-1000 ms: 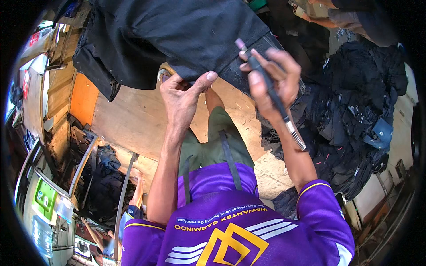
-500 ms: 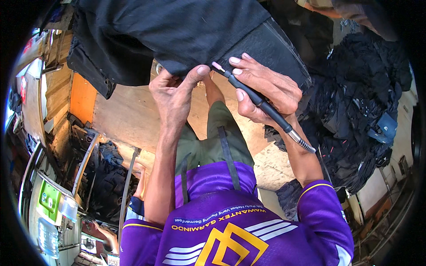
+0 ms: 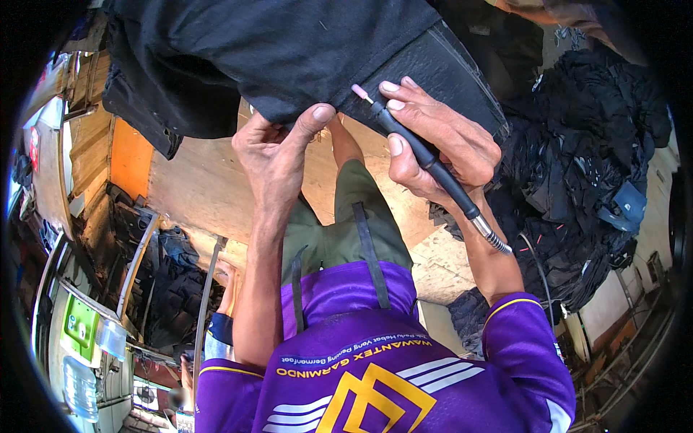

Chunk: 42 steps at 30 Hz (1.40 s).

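A dark denim garment (image 3: 281,50) spreads across the top of the view, its near edge hanging in front of me. My left hand (image 3: 278,148) pinches that edge between thumb and fingers. In my right hand (image 3: 447,144) is a black rotary grinder handpiece (image 3: 426,155), gripped like a pen. Its small pink grinding tip (image 3: 359,92) points up and left, over the garment near a seam; whether it touches the cloth I cannot tell. A metal spring sleeve (image 3: 493,236) joins the handpiece's rear end.
A large heap of dark garments (image 3: 570,166) lies to my right, with a blue piece of cloth (image 3: 625,208) on it. More dark clothing (image 3: 173,303) is piled at the left. A wooden board (image 3: 195,180) lies below the garment. At the lower left are a green container (image 3: 79,326) and a clear bottle (image 3: 79,390).
My right hand has drawn slightly right with the handpiece, its tip now farther from my left thumb and higher. My left hand and the garment have shifted a little left.
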Motion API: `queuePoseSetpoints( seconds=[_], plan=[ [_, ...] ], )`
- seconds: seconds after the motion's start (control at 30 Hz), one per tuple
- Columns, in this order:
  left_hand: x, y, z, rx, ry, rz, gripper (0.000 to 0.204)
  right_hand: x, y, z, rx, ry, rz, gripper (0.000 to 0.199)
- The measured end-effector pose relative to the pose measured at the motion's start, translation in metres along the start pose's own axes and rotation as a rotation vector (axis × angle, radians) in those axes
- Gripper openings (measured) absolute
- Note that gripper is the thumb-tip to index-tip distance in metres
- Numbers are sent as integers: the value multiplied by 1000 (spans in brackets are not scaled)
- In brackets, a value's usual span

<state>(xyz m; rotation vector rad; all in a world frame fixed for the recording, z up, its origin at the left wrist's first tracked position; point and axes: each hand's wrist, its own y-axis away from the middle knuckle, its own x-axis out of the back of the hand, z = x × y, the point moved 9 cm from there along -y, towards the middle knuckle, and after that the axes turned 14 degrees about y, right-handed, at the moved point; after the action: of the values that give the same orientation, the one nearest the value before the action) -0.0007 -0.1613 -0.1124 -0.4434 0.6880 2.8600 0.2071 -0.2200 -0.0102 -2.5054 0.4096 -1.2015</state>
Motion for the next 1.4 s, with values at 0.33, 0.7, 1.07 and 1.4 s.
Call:
queuePoseSetpoints(
  seconds=[0.33, 0.7, 1.07, 1.4],
  plan=[
    [3, 1, 0, 30, -39, 24, 24, 3, 2, 6, -55, 15, 37, 28],
    [2, 0, -1, 34, -36, 25, 22, -3, 1, 1, -21, -31, -29, 25],
    [5, -1, -5, 35, 23, 12, 21, -5, 0, -1, -28, -65, -50, 24],
    [6, -3, -9, 1, -42, -39, 18, 2, 2, 10, -98, 6, 38, 27]
  ],
)
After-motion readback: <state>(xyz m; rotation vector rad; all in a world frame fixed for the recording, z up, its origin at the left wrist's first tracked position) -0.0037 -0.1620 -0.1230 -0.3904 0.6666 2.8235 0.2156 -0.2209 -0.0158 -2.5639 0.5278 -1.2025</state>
